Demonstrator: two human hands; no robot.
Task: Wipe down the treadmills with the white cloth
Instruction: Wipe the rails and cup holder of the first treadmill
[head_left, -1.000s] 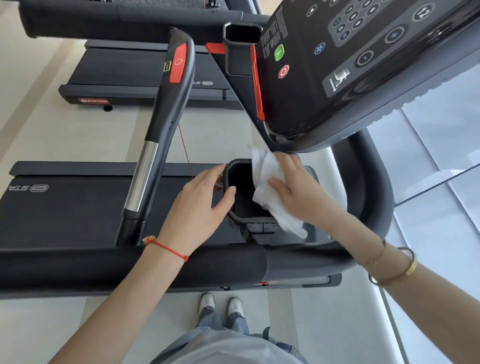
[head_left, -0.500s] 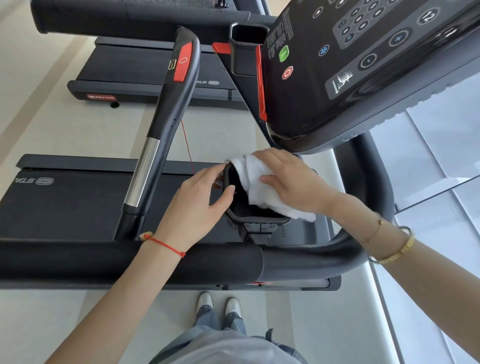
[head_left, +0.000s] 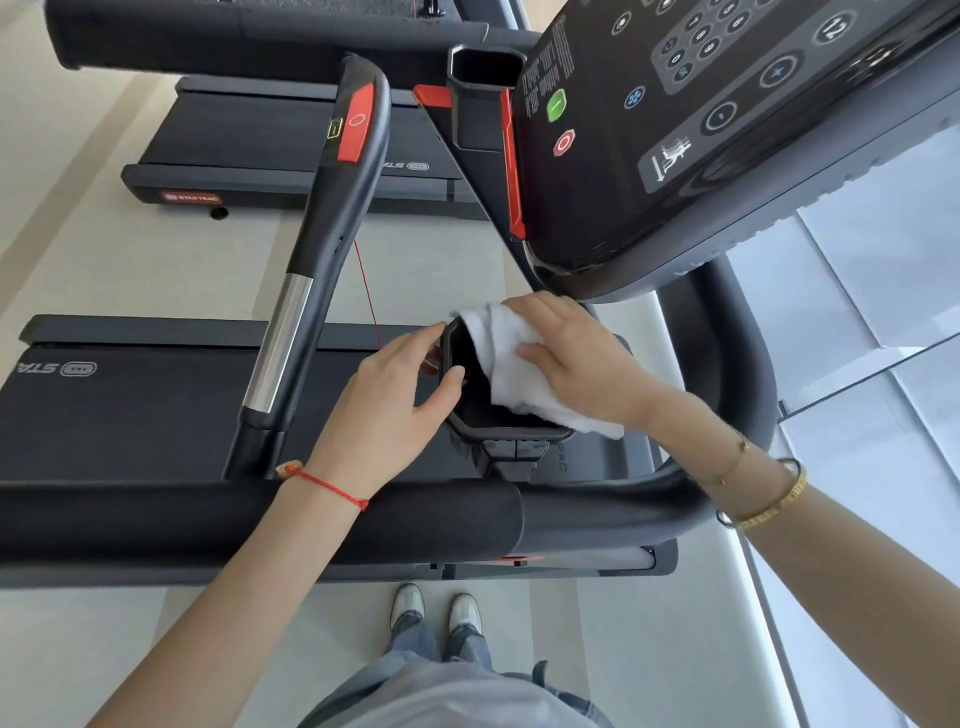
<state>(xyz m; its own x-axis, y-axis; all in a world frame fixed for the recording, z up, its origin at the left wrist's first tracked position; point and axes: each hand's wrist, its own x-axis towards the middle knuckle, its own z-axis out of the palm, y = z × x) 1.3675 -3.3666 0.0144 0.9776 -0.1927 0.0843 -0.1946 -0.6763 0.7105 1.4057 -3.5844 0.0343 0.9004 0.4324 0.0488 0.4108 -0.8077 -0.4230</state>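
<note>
The white cloth is draped over the far and right rim of the black cup holder under the treadmill's console. My right hand presses the cloth onto that rim, fingers spread over it. My left hand grips the cup holder's left rim, thumb inside and fingers outside. Part of the cloth hangs over the holder's right side, beneath my right wrist.
A black padded handrail crosses in front of me and curves up on the right. A hand grip with a red button and chrome band rises to the left. A second treadmill lies beyond. Glass panels are on the right.
My right hand has slid the cloth from inside the cup holder up over its far rim. My left hand has kept its hold on the left rim.
</note>
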